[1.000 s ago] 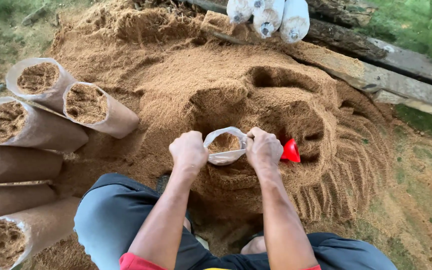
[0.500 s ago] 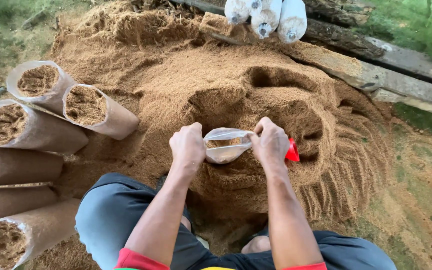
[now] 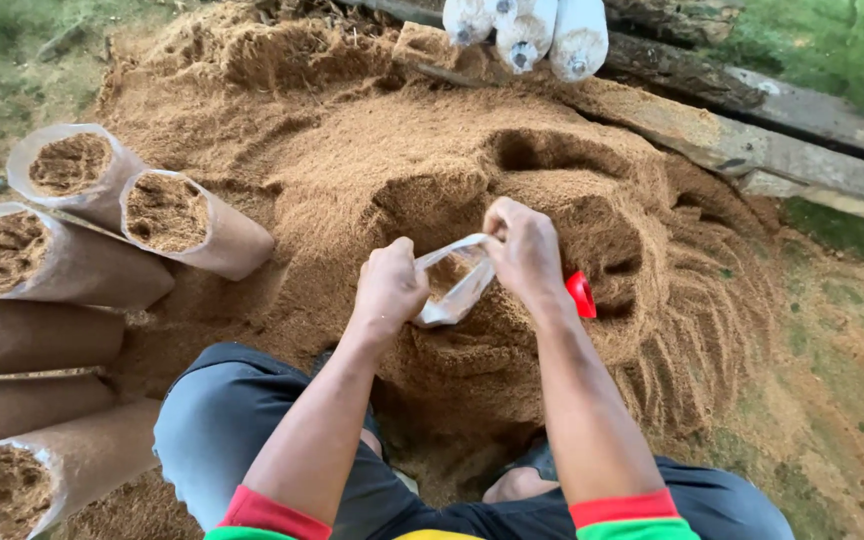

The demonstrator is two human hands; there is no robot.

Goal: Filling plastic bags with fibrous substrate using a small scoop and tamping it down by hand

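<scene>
- Hands at work over a mound of brown sawdust (image 3: 372,150): the left hand (image 3: 389,288) is clenched around the near edge of a clear plastic bag (image 3: 455,285), fingers curled tight on the film.
- Right hand (image 3: 524,250) pinches the far edge of the same bag's mouth between thumb and fingers, pulling the opening into a narrow slit.
- The bag sits upright, sunk in the sawdust directly in front of the person's knees, between the two hands; brown sawdust shows through its wall, though how full it is cannot be told.
- A small red object (image 3: 581,294) lies in the sawdust just beside the right wrist, partly hidden by it; its kind cannot be made out.
- Filled plastic bags (image 3: 102,250) lie on their sides in a stack at the left, mouths open and packed to the brim with the same brown sawdust.
- Three white rounded bags (image 3: 527,30) rest at the far edge of the mound, against a weathered wooden plank (image 3: 752,140).
- Grass (image 3: 842,45) lies beyond the plank.
</scene>
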